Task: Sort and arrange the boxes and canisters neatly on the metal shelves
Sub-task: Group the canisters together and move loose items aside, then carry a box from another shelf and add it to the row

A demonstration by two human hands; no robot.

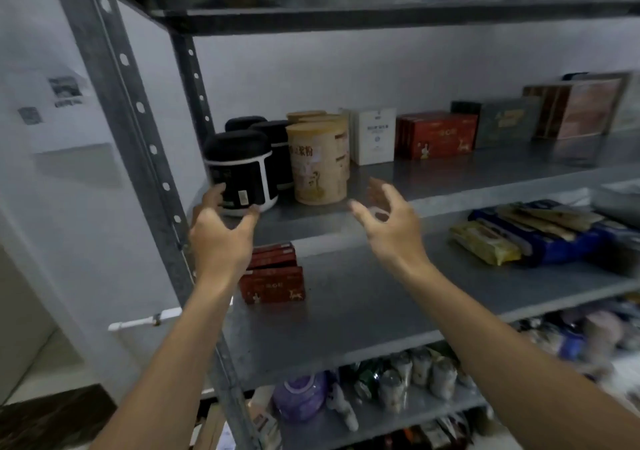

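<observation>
gripping black canister point(240, 169), near left, with left hand point(218, 238), seemingly aligning it beside tan canister point(320, 162); holding right hand point(388, 221) open, empty.

On the upper shelf point(467, 176), my left hand point(221, 238) holds the front canister point(242, 172) at the left end, with two more canisters point(273, 145) behind it. Powder tins point(320, 164) stand just to their right, and a row of boxes point(436, 134) runs rightward along the back. My right hand point(391, 228) hovers before the tins. On the lower shelf point(363, 304), stacked boxes point(273, 278) lie left and packets point(512, 238) right.
</observation>
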